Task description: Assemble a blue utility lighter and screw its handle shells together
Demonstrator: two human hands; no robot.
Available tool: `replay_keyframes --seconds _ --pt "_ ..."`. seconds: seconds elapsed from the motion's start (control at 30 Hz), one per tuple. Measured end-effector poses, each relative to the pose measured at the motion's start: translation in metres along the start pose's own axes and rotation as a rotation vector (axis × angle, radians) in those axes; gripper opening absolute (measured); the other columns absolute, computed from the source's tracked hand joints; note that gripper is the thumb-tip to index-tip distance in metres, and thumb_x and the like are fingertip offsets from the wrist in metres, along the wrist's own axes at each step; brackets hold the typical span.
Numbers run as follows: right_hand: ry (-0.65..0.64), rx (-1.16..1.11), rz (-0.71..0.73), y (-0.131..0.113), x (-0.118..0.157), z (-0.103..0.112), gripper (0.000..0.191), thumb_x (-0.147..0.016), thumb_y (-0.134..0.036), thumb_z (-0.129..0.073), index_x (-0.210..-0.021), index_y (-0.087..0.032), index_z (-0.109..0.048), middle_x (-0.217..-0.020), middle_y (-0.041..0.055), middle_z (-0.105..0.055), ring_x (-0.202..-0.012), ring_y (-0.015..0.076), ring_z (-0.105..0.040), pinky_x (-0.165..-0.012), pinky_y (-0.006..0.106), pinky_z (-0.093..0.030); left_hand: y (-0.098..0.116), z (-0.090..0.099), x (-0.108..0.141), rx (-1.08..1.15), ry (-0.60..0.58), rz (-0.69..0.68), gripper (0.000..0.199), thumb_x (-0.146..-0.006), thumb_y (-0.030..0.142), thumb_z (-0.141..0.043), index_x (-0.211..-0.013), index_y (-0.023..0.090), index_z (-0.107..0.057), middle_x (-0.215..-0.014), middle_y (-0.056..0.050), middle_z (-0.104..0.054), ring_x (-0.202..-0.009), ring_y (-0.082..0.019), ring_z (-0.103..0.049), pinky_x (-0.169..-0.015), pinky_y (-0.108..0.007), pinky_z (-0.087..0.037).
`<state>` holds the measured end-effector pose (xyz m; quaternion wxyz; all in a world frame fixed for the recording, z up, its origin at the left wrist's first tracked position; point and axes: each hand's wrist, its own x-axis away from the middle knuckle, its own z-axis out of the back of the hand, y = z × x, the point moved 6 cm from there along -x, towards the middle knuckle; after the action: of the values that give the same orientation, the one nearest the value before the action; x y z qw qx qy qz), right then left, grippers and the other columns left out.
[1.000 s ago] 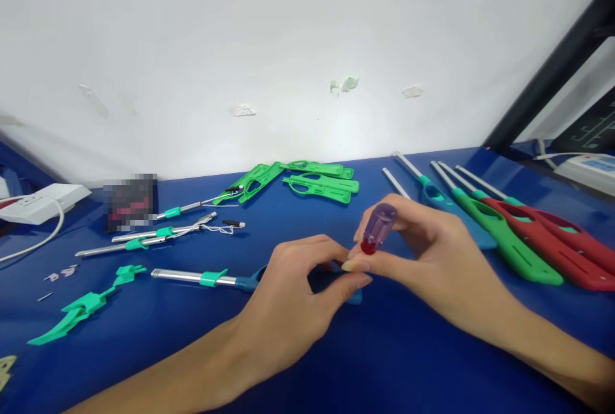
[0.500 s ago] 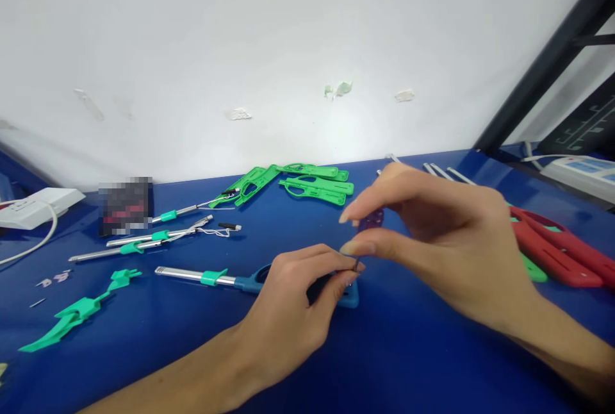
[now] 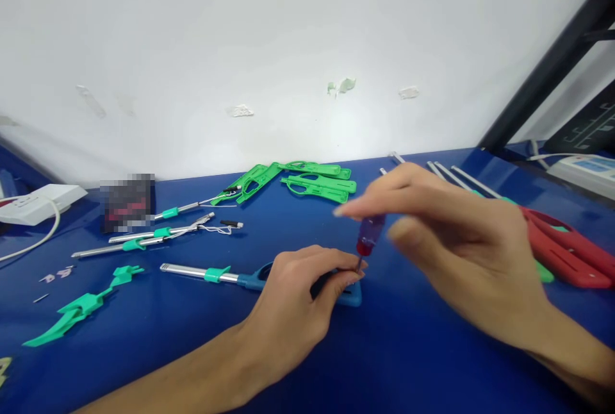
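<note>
My left hand (image 3: 298, 311) is closed over the handle of a blue lighter-like tool (image 3: 252, 281), whose metal tube with a teal clip points left. Its thumb and index fingertips meet at the handle's right end, around the tip of a small screwdriver. That screwdriver (image 3: 369, 234), with a purple and red handle, stands nearly upright there. My right hand (image 3: 446, 254) is beside and above it, index finger across the top of the handle, thumb spread away to the right, fingers apart.
Green handle shells (image 3: 319, 187) lie near the wall. Metal tubes with wires (image 3: 158, 234), teal clips (image 3: 84, 307) and a blurred dark box (image 3: 127, 202) are at left. Red handles (image 3: 567, 250) and a white power strip (image 3: 586, 173) are at right.
My right thumb has come off the screwdriver and moved right, so more of its handle shows. My left hand keeps its hold on the blue tool. The view has shifted slightly.
</note>
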<state>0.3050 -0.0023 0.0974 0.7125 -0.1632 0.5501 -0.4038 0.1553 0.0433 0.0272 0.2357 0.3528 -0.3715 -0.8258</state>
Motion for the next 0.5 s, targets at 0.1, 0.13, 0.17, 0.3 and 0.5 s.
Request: replay_keyframes --seconds 0.1,0.13,0.17,0.3,0.5 --pt "-0.04 -0.004 -0.054 0.0027 0.0002 -0.0025 0.021 -0.109 -0.033 -0.062 -0.121 -0.041 -0.078 -0.116 -0.0079 -0.078 -0.105 0.0132 -0.071 -0.087 0.027 -0.058 0.001 -0.0011 0.0002 -0.008 -0.007 0.005 0.017 -0.102 0.014 -0.065 -0.102 0.024 -0.079 -0.099 0.005 -0.084 -0.086 -0.012 -0.078 -0.083 -0.023 -0.059" --pt "-0.026 -0.012 -0.063 0.0032 0.0002 -0.002 0.02 -0.107 -0.031 -0.067 -0.119 -0.042 -0.077 -0.114 -0.0096 -0.078 -0.101 0.0121 -0.072 -0.085 0.025 -0.058 0.0016 -0.0016 0.0003 -0.011 -0.008 0.002 0.017 -0.102 0.014 -0.064 -0.102 0.024 -0.079 -0.098 0.004 -0.084 -0.086 -0.013 -0.078 -0.082 -0.023 -0.059" --pt "0.0 -0.02 -0.062 0.0031 0.0002 -0.001 0.019 -0.103 -0.03 -0.073 -0.116 -0.043 -0.077 -0.111 -0.0107 -0.077 -0.096 0.0114 -0.071 -0.082 0.025 -0.058 0.0023 -0.0021 0.0005 -0.012 -0.007 -0.003 0.018 -0.102 0.014 -0.064 -0.103 0.024 -0.079 -0.098 0.004 -0.083 -0.085 -0.013 -0.077 -0.082 -0.024 -0.059" --pt "0.06 -0.009 -0.023 0.0003 0.0012 0.0024 0.018 -0.092 -0.034 -0.086 -0.106 -0.04 -0.078 -0.093 -0.0094 -0.071 -0.086 0.0125 -0.062 -0.08 0.029 -0.053 0.004 -0.0023 0.0009 0.002 0.003 -0.029 0.015 -0.098 0.013 -0.068 -0.103 0.022 -0.08 -0.099 0.002 -0.08 -0.086 -0.012 -0.076 -0.084 -0.022 -0.059" --pt "0.016 0.002 -0.049 -0.0003 0.0036 0.0037 0.015 -0.106 -0.033 -0.068 -0.111 -0.041 -0.08 -0.111 -0.0082 -0.078 -0.104 0.0137 -0.071 -0.09 0.028 -0.058 -0.0014 -0.003 0.0004 0.036 -0.022 -0.03 0.022 -0.104 0.013 -0.063 -0.105 0.022 -0.082 -0.099 0.001 -0.078 -0.086 -0.01 -0.074 -0.082 -0.02 -0.058"
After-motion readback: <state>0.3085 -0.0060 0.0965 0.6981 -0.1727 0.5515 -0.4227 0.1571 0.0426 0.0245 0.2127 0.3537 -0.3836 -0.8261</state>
